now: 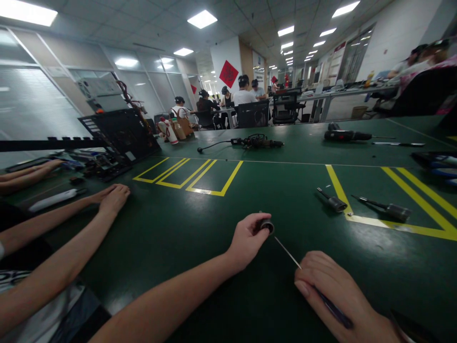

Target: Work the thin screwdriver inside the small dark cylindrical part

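Observation:
My left hand (248, 238) pinches a small dark metal cylinder (267, 225) between thumb and fingers, its round open end turned toward me. In my right hand (330, 286) is a screwdriver (333, 307) with a dark handle and a thin shaft. The shaft's tip lies just short of the cylinder, with a small gap visible. Two more dark cylindrical parts with slim shafts rest on the green table (200, 233) to the right: one shorter part (335, 202), and one longer part (396, 210) over a yellow tape line.
Farther back lie a corded tool (260, 141) and a black power drill (348, 135). A black machine frame (121, 138) stands at the left. Beside me, another person's hands (114, 197) rest on the table. Yellow tape (205, 192) marks several outlines.

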The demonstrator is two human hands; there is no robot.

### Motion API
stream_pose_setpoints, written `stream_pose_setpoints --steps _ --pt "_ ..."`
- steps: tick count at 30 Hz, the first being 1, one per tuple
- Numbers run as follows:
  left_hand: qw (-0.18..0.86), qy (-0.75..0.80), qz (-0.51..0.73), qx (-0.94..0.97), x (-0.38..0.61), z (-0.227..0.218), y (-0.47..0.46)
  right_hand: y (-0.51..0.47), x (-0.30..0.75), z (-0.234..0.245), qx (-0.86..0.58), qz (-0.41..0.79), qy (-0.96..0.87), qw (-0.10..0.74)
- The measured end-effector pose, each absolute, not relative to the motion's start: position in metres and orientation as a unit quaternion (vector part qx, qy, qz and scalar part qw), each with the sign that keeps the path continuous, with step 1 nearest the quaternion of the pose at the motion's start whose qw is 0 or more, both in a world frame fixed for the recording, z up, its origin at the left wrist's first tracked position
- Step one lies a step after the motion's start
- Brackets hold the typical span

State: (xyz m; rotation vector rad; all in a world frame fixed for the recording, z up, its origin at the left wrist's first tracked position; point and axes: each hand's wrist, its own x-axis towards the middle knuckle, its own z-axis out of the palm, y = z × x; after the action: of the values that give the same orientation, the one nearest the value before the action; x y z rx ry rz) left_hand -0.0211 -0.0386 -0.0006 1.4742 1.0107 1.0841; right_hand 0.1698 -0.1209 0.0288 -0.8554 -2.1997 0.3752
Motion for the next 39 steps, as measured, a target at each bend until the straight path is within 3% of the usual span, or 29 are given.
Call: stream_pose_setpoints --steps 6,13,21,27,33,39 --pt "0.447 0.405 0.453 0.656 -0.029 -0.002 -0.029 -0.122 0.171 0.03 -0.332 0.167 -0.85 0.374" --pt "0.219 0.462 0.374 0.774 -0.032 0.014 -0.033 -0.124 0.174 0.031 -0.317 0.192 -0.829 0.418" --pt "0.372 0.431 0.332 0.752 -0.028 0.011 -0.031 -0.128 0.181 0.018 -0.403 0.368 -0.745 0.384" --pt "0.297 0.406 0.271 0.821 -0.029 0.013 -0.029 -0.119 0.183 0.026 -0.39 0.441 -0.716 0.376" --pt "0.234 0.361 0.242 0.87 -0.026 0.014 -0.033 -0.119 0.178 0.027 -0.452 0.436 -0.693 0.354" --pt "0.18 0.347 0.204 0.898 -0.025 0.014 -0.037 -0.116 0.176 0.029 -0.449 0.424 -0.682 0.392"
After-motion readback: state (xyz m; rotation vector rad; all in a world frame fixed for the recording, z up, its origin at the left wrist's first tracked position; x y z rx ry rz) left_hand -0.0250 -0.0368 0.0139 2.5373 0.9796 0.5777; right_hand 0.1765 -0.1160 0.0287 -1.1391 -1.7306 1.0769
